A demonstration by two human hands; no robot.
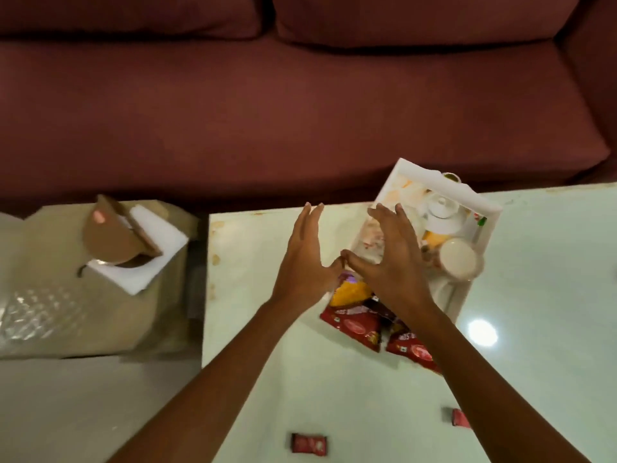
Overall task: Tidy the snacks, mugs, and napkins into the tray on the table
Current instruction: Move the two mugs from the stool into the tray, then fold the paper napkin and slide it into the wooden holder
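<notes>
On the pale worktop [334,379] the white tray [480,208] holds a teapot [442,212], a mug [459,262] and red snack packets [350,324] spilling over its near end, while the left hand [302,262] and right hand [392,259] hover above, fingers spread and grasping nothing, thumbs touching, with two small red sachets [309,443] lying nearer
</notes>
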